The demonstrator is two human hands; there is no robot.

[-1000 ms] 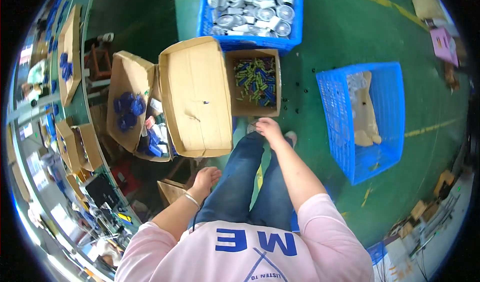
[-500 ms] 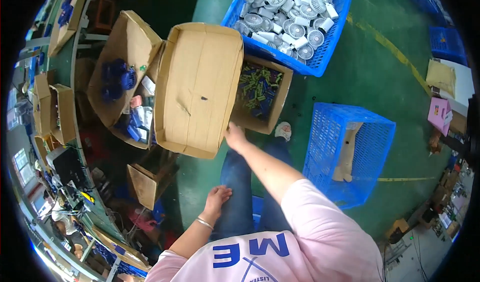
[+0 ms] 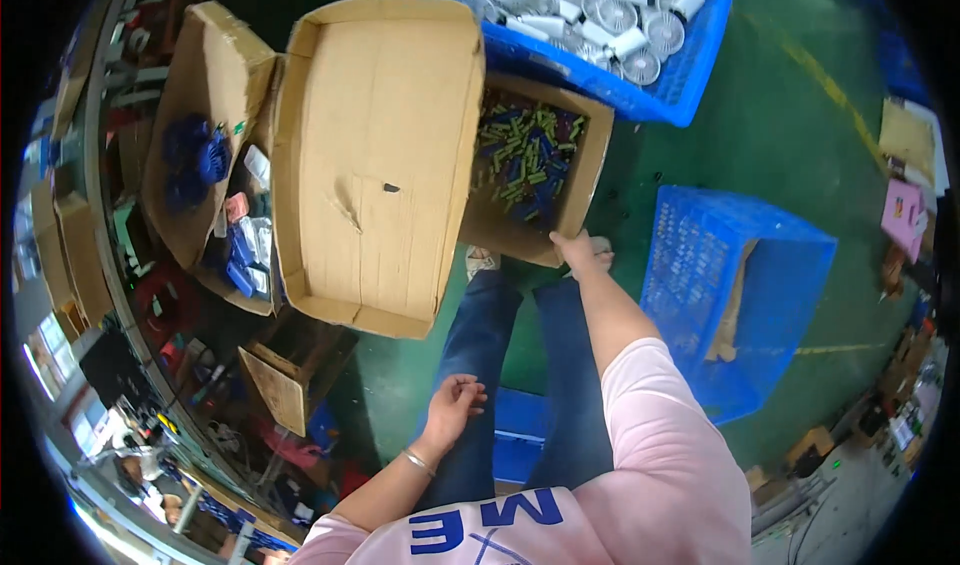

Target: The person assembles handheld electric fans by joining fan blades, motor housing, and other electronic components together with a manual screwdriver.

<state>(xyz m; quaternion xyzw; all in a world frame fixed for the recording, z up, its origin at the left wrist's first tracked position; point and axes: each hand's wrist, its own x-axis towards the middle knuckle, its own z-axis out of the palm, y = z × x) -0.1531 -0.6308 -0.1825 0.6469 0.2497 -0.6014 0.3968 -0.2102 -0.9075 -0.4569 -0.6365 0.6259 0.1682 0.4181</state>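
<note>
My right hand has its fingers closed on the near rim of a cardboard box. Inside that box lie many small green and blue cylinders that look like batteries. Loosely bent and with nothing visible in it, my left hand hovers over my left thigh. Left of the box, a big shallow cardboard tray partly covers it. A small dark piece and a bit of frayed material lie in the tray.
A blue crate full of white handheld fans stands at the far side. Another blue crate lies on its side at right. At left are an open carton with blue fans and packets, and a wooden stool.
My right hand has left the tray's near right edge and moved right to the battery box's rim. The view has shifted closer to the boxes. My left hand stays near my thigh.
</note>
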